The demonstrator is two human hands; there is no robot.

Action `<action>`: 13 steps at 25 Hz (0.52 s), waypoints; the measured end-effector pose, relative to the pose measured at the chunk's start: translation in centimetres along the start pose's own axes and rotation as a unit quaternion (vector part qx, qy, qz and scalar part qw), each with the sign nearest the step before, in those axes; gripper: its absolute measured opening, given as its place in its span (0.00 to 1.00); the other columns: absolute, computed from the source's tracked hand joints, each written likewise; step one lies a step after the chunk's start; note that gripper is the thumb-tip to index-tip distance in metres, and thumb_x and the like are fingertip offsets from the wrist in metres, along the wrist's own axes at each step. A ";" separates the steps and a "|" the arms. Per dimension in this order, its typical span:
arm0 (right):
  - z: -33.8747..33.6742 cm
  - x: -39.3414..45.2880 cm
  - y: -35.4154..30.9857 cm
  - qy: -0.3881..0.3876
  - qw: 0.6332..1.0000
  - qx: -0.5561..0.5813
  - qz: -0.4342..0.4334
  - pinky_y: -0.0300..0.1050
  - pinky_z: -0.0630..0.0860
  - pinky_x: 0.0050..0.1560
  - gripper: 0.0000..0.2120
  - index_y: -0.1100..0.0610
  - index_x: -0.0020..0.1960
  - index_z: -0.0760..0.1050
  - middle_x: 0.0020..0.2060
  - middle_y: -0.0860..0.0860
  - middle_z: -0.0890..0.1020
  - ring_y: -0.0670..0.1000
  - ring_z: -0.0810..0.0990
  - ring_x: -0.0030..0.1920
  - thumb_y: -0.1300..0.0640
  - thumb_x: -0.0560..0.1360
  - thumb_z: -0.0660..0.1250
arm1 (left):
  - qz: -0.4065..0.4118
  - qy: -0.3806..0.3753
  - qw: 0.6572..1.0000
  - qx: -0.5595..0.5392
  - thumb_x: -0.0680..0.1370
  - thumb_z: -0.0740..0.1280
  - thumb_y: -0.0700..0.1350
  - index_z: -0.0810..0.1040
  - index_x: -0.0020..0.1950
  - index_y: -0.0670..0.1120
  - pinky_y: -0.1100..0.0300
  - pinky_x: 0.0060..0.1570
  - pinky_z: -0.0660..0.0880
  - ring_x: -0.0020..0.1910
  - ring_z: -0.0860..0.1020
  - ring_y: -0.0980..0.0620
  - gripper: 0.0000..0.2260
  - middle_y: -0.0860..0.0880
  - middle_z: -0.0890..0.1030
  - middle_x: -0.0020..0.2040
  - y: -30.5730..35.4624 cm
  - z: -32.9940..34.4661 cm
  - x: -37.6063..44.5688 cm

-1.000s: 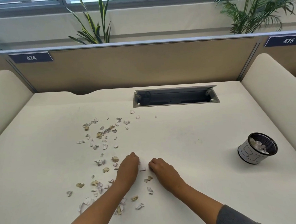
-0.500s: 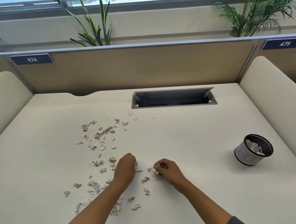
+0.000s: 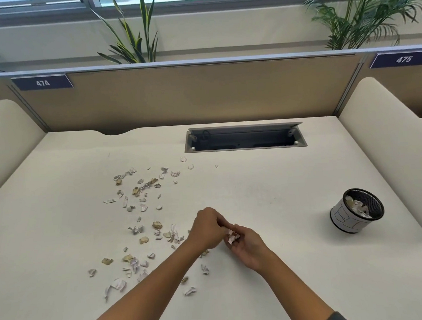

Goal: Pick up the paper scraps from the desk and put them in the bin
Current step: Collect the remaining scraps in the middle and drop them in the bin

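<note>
Over on the left I see the paper scraps [image 3: 143, 206] strewn across the tabletop [image 3: 269, 193]: small torn bits, some white with faint print, some tan and crumpled, curled at their edges, running in a loose band from near the cable slot down toward my arms. The tabletop itself is a smooth, matte cream slab with a shallow notch cut in its far edge.

Moving toward the middle, my left hand [image 3: 205, 229] is curled, its fingertips meeting the right hand and seeming to pinch at the wad held there; I cannot tell for sure whether it grips anything of its own. My right hand [image 3: 247, 244] is cupped palm-up, fingers curled round a small bunch of white crumpled scraps [image 3: 232, 237], just above the surface. A few more pieces lie beside and beneath my forearms.

Behind the hands sits the rectangular grey cable slot [image 3: 245, 138], its lid tipped open and dark inside.

Further right, well apart from the hands, stands the bin [image 3: 351, 215]: a small round black mesh cup wrapped in white paper with hand-drawn letters, already holding crumpled scraps.

A tan partition [image 3: 188, 94] with plates reading 474 and 475 backs the tabletop, rounded cream dividers flank it, and leafy plants [image 3: 133, 43] stand before a window strip.
</note>
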State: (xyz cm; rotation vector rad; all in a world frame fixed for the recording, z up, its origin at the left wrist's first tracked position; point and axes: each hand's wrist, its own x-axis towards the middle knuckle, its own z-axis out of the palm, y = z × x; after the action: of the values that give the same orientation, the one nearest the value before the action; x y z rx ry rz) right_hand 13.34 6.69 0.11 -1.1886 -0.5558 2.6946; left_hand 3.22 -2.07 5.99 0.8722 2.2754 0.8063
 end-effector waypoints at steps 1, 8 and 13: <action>0.0 -0.1 -0.1 -0.002 1.000 -0.010 -0.004 0.44 0.80 0.48 0.17 0.67 0.46 0.84 0.38 0.57 0.84 0.51 0.83 0.38 0.63 0.82 0.58 | 0.003 -0.011 1.000 -0.003 0.70 0.69 0.37 0.87 0.43 0.48 0.67 0.37 0.77 0.36 0.82 0.59 0.10 0.51 0.86 0.40 0.6 0.3 -0.1; 0.0 -0.6 -0.3 0.027 0.999 -0.014 -0.019 0.43 0.77 0.39 0.12 0.64 0.47 0.77 0.31 0.54 0.81 0.50 0.79 0.32 0.65 0.81 0.55 | -0.005 -0.013 0.999 -0.047 0.77 0.64 0.42 0.85 0.49 0.47 0.69 0.37 0.75 0.40 0.81 0.58 0.09 0.51 0.85 0.47 2.3 1.5 -0.3; -0.4 -1.3 -1.0 -0.008 1.000 0.023 -0.019 0.43 0.79 0.37 0.17 0.65 0.52 0.81 0.41 0.58 0.85 0.52 0.84 0.36 0.63 0.83 0.53 | -0.050 0.001 0.985 -0.162 0.81 0.58 0.44 0.81 0.51 0.44 0.49 0.44 0.83 0.42 0.84 0.46 0.12 0.45 0.85 0.44 2.7 1.5 -0.2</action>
State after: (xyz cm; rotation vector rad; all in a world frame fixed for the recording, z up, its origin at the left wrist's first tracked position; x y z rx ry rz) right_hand 14.49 7.33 1.18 -1.1345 -0.5112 2.6716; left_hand 5.36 -0.08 6.97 0.6023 2.0900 1.0919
